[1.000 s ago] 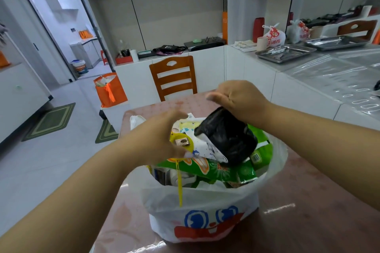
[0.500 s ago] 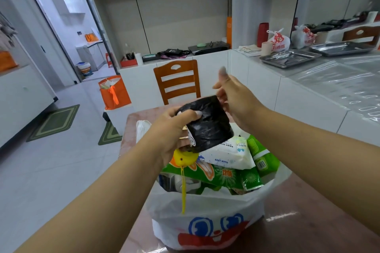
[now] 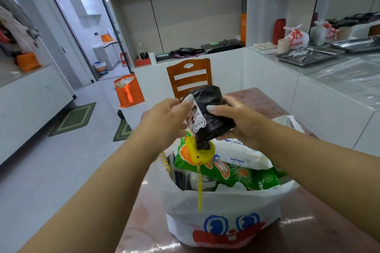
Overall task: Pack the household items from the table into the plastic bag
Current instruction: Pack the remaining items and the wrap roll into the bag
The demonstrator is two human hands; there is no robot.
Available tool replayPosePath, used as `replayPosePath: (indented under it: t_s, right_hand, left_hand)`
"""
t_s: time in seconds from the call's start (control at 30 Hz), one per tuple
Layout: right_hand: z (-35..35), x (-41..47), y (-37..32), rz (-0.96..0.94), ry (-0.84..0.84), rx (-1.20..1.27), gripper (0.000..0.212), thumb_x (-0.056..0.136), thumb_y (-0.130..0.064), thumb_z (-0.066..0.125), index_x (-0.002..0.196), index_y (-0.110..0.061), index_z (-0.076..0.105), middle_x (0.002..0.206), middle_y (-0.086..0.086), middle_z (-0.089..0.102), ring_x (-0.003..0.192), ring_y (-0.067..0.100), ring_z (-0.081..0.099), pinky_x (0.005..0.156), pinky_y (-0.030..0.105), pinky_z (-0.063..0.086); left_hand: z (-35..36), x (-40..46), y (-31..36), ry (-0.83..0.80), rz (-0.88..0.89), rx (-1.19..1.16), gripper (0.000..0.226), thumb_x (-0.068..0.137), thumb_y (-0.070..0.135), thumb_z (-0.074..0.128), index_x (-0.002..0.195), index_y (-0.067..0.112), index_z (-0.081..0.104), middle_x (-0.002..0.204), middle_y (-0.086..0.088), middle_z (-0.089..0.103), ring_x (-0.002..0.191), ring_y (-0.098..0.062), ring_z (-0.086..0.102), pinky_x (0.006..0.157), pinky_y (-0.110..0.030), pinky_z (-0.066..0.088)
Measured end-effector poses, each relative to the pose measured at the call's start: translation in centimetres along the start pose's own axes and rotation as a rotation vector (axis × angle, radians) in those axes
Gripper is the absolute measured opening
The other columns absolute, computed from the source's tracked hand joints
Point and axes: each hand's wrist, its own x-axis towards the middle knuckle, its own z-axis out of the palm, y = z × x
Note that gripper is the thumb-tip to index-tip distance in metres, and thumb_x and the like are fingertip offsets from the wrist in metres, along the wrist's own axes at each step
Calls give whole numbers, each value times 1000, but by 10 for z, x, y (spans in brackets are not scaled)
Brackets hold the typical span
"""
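Note:
A white plastic bag (image 3: 224, 207) with a blue and red cartoon face stands open on the reddish table (image 3: 308, 230). It is filled with a green packet (image 3: 230, 172), a baby wipes pack (image 3: 240, 155) and other items. Above it both hands hold a black roll of bags (image 3: 213, 115) with a white label. My left hand (image 3: 166, 119) pinches its left side, thumb on the label. My right hand (image 3: 236, 121) grips its right side. A yellow holder (image 3: 197, 151) with a dangling yellow strap hangs below the roll.
A wooden chair (image 3: 190, 77) stands at the table's far end. An orange bag (image 3: 128, 91) sits on the floor to the left. White counters on the right carry metal trays (image 3: 308, 55) and knotted plastic bags (image 3: 296, 37). Green mats (image 3: 73, 118) lie on the tiled floor.
The black roll has been lifted out of the bag's top and raised. It went from my right hand to my left, and now both hands hold it.

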Motion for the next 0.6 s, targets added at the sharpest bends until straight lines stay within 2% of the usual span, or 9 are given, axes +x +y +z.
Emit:
replayPosePath:
  t_s: [0.07, 0.13, 0.23, 0.3, 0.4, 0.43, 0.5, 0.57, 0.6]
  right_hand:
    - [0, -1, 3, 10, 39, 83, 57, 81, -30, 70, 132, -20, 47, 120, 10, 63, 102, 29, 65, 59, 30, 55]
    - [6, 1, 5, 21, 68, 125, 61, 78, -33, 72, 133, -22, 47, 121, 10, 64, 102, 30, 66, 62, 34, 57]
    - [22, 2, 7, 10, 98, 171, 63, 79, -34, 73, 134, -26, 44, 122, 7, 64, 103, 29, 66, 73, 42, 60]
    - [34, 1, 3, -19, 133, 198, 58, 85, -32, 68, 135, -33, 40, 126, 3, 60, 103, 26, 64, 76, 41, 60]
    - [54, 0, 0, -71, 181, 142, 60, 88, -34, 64, 140, -43, 33, 137, -2, 50, 108, 25, 60, 82, 43, 58]
    - [62, 0, 0, -76, 203, 24, 61, 89, -38, 61, 141, -45, 30, 143, -3, 44, 114, 28, 57, 88, 46, 56]
    - [75, 4, 6, -104, 213, -481, 53, 93, -54, 46, 141, -48, 26, 146, 0, 40, 122, 30, 51, 92, 47, 52]
    - [83, 6, 19, -158, 211, -986, 50, 92, -65, 28, 139, -47, 33, 136, 5, 45, 116, 29, 51, 84, 37, 48]
    - [84, 4, 24, -209, 231, -1108, 52, 92, -66, 24, 138, -46, 37, 130, 6, 47, 113, 28, 49, 82, 36, 46]
  left_hand:
    - [-13, -10, 0, 214, 162, 318, 43, 86, 58, 52, 115, 26, 57, 86, 4, 68, 68, -9, 67, 64, -33, 57]
    - [-24, -16, -5, 428, 218, 568, 50, 81, 57, 60, 120, 28, 52, 93, 4, 62, 79, -15, 62, 65, -31, 52]
    - [-31, -7, -26, 323, -19, 615, 64, 76, 46, 69, 130, 25, 43, 108, -1, 63, 90, -22, 62, 72, -36, 54]
    - [-33, 2, -32, 254, -146, 306, 49, 82, 21, 68, 127, 17, 50, 97, -8, 68, 77, -22, 66, 72, -37, 58]
    - [-42, 8, -28, 262, -292, -399, 33, 87, -5, 58, 118, 5, 57, 90, -17, 66, 61, -19, 60, 56, -28, 59]
    - [-44, 9, -26, 253, -320, -546, 30, 89, -4, 54, 118, 3, 56, 91, -18, 66, 62, -18, 60, 53, -26, 57]
    - [-44, 8, -23, 225, -352, -757, 30, 92, 7, 50, 121, 2, 54, 96, -19, 68, 66, -19, 63, 54, -25, 55]
    - [-41, 7, -22, 245, -361, -861, 34, 91, 20, 49, 122, 5, 54, 100, -21, 68, 73, -22, 67, 52, -24, 55]
    - [-40, 5, -22, 253, -361, -874, 35, 92, 26, 48, 120, 7, 55, 103, -22, 67, 79, -23, 69, 50, -23, 55]
